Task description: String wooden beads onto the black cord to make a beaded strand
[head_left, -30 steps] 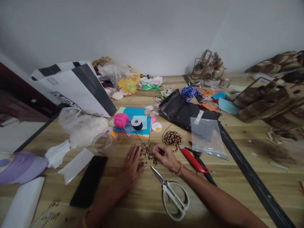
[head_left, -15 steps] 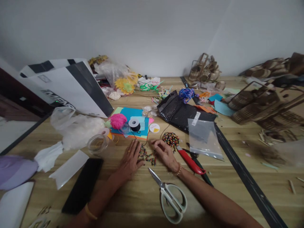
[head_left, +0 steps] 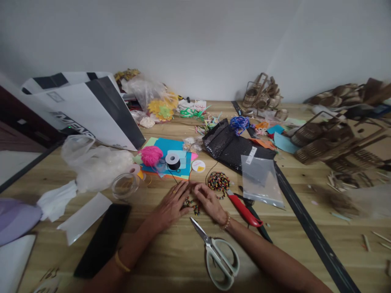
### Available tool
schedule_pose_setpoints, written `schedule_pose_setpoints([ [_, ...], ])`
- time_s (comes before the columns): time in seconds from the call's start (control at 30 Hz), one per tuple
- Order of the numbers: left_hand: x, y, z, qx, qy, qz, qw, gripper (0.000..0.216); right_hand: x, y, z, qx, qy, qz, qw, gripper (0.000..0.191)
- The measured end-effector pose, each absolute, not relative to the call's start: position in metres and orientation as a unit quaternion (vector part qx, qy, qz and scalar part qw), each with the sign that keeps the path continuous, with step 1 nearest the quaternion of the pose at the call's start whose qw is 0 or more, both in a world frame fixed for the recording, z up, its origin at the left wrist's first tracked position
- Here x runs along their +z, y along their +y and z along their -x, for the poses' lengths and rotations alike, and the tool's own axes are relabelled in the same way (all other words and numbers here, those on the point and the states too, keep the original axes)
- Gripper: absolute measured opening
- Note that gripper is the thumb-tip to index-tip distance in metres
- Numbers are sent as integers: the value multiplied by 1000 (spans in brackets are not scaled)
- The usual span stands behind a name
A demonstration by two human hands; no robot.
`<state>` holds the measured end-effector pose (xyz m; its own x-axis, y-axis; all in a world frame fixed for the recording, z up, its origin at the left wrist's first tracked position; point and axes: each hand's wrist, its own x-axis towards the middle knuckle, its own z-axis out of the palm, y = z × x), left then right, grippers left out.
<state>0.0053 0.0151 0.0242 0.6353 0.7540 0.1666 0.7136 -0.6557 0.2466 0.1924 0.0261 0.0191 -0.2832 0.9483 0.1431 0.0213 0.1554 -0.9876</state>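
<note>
My left hand (head_left: 174, 203) lies palm down on the table with its fingers stretched out, partly over a loose heap of small multicoloured beads (head_left: 195, 208). Close beside it, my right hand (head_left: 210, 201) has curled fingers drawn together at the beads' far edge; whatever is between the fingertips is hidden. Thin dark cord runs from a white-rimmed spool of black cord (head_left: 173, 162) down toward my hands. A coiled string of beads (head_left: 218, 181) rests just beyond my right hand. Scissors with pale handles (head_left: 215, 254) lie nearest me, their points toward the beads.
Red-handled pliers (head_left: 246, 209) and a clear zip bag (head_left: 262, 183) lie to the right, near a black padded envelope (head_left: 235, 148). Pink yarn (head_left: 152, 155) sits on coloured paper. A black phone-like slab (head_left: 104, 240) is at left; woven baskets (head_left: 332, 142) stand far right.
My hands have come closer together over the beads. The left hand has slid right and covers more of the loose beads. The view has shifted slightly.
</note>
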Motion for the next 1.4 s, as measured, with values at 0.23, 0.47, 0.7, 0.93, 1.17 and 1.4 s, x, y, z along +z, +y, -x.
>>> schedule_pose_setpoints([
  [0.23,25,10,-3,125,399,-905,73,60,25,19,-186,473,-679,396,398,26],
  [0.47,19,-3,4,137,407,-901,58,59,29,13,-181,441,-746,347,359,16],
  [0.7,13,-12,9,177,424,-884,84,57,26,9,-182,415,-778,324,343,14],
  [0.93,33,-6,0,329,506,-776,185,32,29,15,-191,412,-716,378,419,20],
  [1.17,47,-3,-24,357,539,-690,325,22,31,7,-193,456,-693,389,400,24],
  [1.4,47,-5,-30,316,535,-707,338,32,33,5,-191,475,-691,372,398,24],
])
